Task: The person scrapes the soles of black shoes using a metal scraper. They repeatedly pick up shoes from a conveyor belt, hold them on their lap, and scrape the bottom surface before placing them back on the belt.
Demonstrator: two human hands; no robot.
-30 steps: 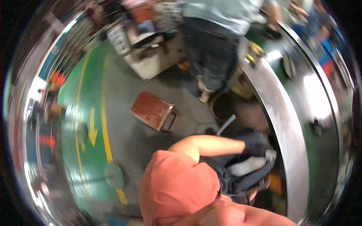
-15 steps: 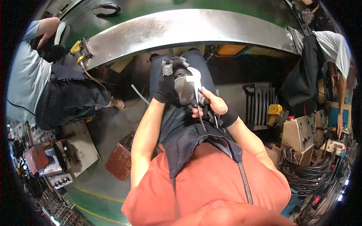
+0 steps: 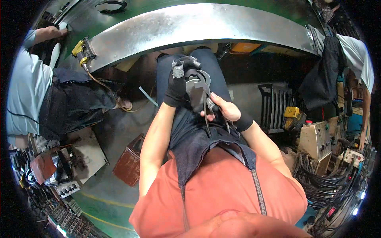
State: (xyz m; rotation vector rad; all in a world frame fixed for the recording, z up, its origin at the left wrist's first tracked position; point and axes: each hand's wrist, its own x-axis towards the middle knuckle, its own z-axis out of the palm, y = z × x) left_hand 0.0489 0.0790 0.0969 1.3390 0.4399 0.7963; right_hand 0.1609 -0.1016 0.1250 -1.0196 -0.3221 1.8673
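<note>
My left hand (image 3: 176, 85), in a black fingerless covering with grey tape on the fingers, is closed round a dark shoe upper (image 3: 197, 97) with a pale curved edge, held above my lap. My right hand (image 3: 226, 109), black at the wrist, is at the upper's near right side. It is closed round a pincer-like tool (image 3: 208, 127) whose two thin dark handles stick out toward my body. The tool's head is lost against the dark upper, so I cannot tell if it grips the edge. My dark apron (image 3: 194, 154) lies beneath both hands.
A curved metal bench (image 3: 190, 23) crosses ahead, with a yellow air tool (image 3: 81, 53) at its left end. A shoe sole (image 3: 111, 6) lies beyond. Co-workers sit left (image 3: 29, 91) and right (image 3: 357, 59). A brown box (image 3: 129, 162) stands left; cables (image 3: 323, 174) and a control box (image 3: 313, 139) right.
The shoe upper has turned slightly in my hands, its bright grey side now looking darker. Both hands stay closed in nearly the same place. The left co-worker's arm has stretched out over the bench.
</note>
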